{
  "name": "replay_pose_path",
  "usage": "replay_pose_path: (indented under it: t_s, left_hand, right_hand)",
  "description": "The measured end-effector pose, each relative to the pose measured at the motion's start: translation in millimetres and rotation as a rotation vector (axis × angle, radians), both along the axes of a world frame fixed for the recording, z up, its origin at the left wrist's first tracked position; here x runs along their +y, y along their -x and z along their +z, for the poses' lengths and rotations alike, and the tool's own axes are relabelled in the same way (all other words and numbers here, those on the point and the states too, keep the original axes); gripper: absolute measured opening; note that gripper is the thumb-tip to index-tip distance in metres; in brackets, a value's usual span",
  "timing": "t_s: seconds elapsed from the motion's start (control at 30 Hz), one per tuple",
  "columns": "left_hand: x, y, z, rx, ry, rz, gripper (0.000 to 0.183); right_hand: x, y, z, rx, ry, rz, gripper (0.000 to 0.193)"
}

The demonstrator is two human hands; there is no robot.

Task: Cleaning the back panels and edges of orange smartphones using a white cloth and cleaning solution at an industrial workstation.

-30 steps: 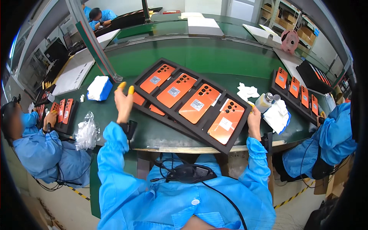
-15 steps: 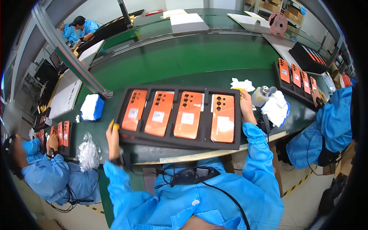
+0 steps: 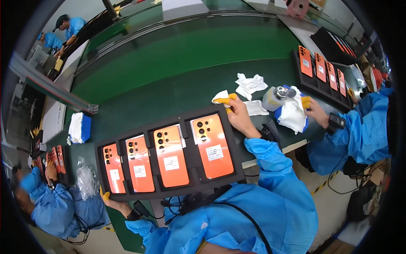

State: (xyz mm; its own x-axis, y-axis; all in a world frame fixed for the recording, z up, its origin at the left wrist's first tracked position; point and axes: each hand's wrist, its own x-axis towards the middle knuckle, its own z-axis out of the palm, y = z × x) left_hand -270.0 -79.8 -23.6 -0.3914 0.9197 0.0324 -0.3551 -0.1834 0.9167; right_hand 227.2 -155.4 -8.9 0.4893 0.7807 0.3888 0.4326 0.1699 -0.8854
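Black tray [image 3: 194, 164] now dips toward seven o'clock, left hand [image 3: 113, 202] clasping that corner. Right hand's [image 3: 240, 117] grip now pinches a wipe [image 3: 220, 97]; left likely steadies.

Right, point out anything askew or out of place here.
The black phone tray looks askew, slanting across the bench edge. A crumpled white wipe lies loose beside the metal-topped bottle. Nothing looks spilled.
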Motion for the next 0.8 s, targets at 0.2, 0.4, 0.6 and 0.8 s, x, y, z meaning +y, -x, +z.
replay_pose_path:
  t_s: [0.2,0.4,0.6,0.8]
  left_hand:
    - [-7.2,-10.0,0.1,0.663,-0.026,0.513,0.04]
    - [-70.6,-90.5,24.4,1.283,-0.539,0.459,0.044]
    - [-74.5,-124.9,23.1,1.582,-0.892,0.098,0.039]
    - [-56.7,-122.4,14.7,1.573,-0.925,0.168,0.042]
  right_hand:
    - [-7.4,1.0,2.2,-0.14,0.026,-0.146,0.03]
    - [-14.6,4.8,-5.8,-0.087,-0.017,-0.238,0.031]
    - [-65.3,38.9,15.3,0.459,-0.15,-0.243,0.021]
    - [-121.9,47.9,31.1,1.033,-0.17,-0.04,0.025]
